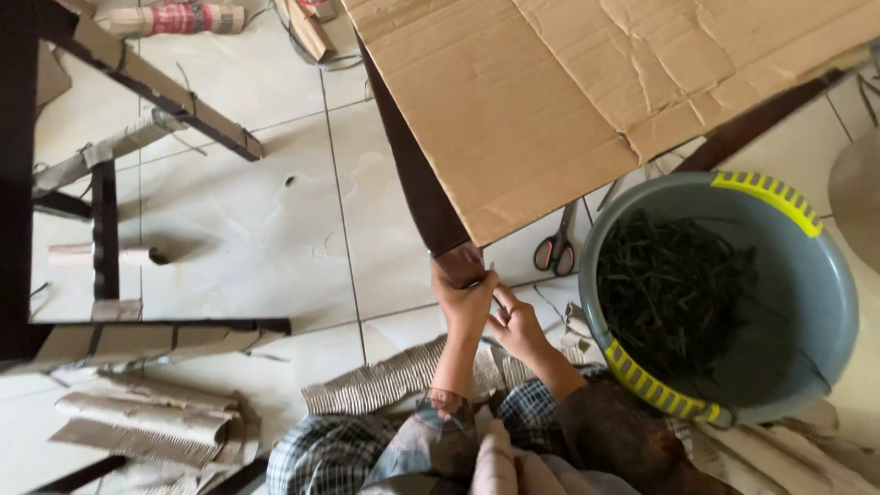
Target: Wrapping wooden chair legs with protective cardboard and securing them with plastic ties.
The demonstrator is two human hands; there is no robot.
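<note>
A dark brown wooden leg runs down from under a large flat cardboard sheet. My left hand grips the lower end of that leg, fingers wrapped round its tip. My right hand sits just beside it, fingers pinched close to the left hand; whether it holds anything is not visible. Both forearms rise from my lap, where plaid cloth shows.
A grey basin with yellow grips holds dark strips on the right. Scissors lie on the tiled floor under the sheet's edge. Corrugated cardboard scraps lie near my knees, more wrapped dark furniture frames stand at left.
</note>
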